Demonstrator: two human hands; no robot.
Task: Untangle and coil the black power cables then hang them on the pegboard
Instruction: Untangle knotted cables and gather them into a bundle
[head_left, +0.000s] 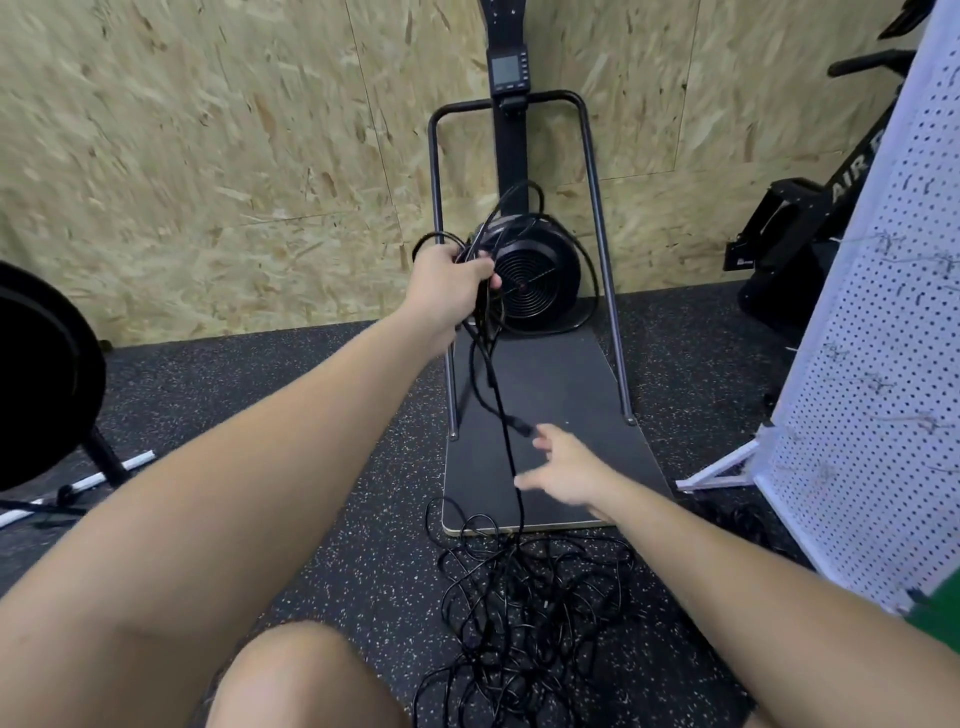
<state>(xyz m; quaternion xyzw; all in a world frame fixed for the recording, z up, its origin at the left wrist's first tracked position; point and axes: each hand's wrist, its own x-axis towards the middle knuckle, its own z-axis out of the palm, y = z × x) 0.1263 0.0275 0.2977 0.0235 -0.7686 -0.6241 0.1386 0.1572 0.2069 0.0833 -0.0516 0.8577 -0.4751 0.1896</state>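
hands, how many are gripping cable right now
1. The left hand grips a bunch of black cable; the right hand is open beside the hanging strand, blurred, gripping nothing.

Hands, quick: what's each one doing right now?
Left hand: closed, holding coiled cables.
Right hand: open, fingers spread beside the hanging cable, holding nothing.

Left hand (451, 283) gripping looped black cables (511, 228), right hand (563, 470) spread beside hanging strand, floor tangle (524, 618)
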